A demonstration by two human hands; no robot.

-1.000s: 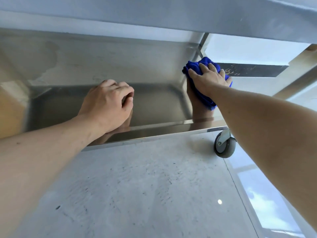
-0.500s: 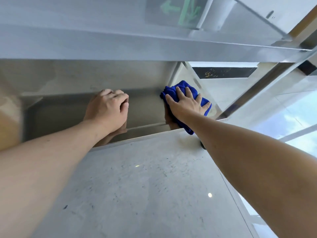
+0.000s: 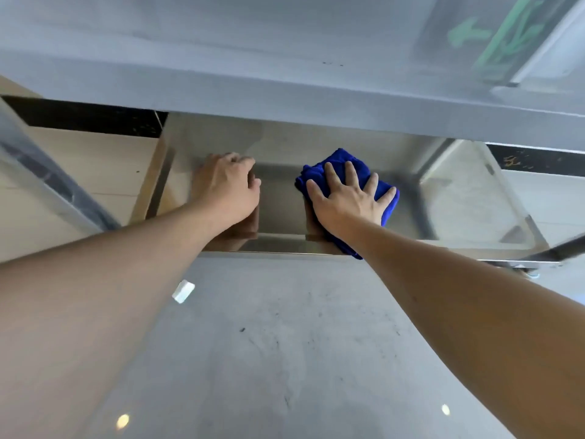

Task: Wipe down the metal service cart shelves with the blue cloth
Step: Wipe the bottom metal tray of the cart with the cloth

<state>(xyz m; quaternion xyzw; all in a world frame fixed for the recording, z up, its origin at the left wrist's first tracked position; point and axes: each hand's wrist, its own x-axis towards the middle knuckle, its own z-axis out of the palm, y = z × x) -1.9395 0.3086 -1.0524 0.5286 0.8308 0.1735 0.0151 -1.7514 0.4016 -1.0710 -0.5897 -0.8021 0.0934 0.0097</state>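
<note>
While the left hand [image 3: 229,188] is resting curled and empty on the shelf [image 3: 278,201], the right hand [image 3: 346,198] is pressing the cloth [image 3: 384,198] flat, fingers spread; soft and light, it is probably best handled by palm pressure.

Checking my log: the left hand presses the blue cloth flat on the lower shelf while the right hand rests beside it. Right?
Not quite: the head view shows the right hand pressing the blue cloth on the lower shelf; the left hand rests beside it.

no readable text; blurred green arrow sign [image 3: 497,36] reflected in upper shelf [image 3: 221,58].
</note>
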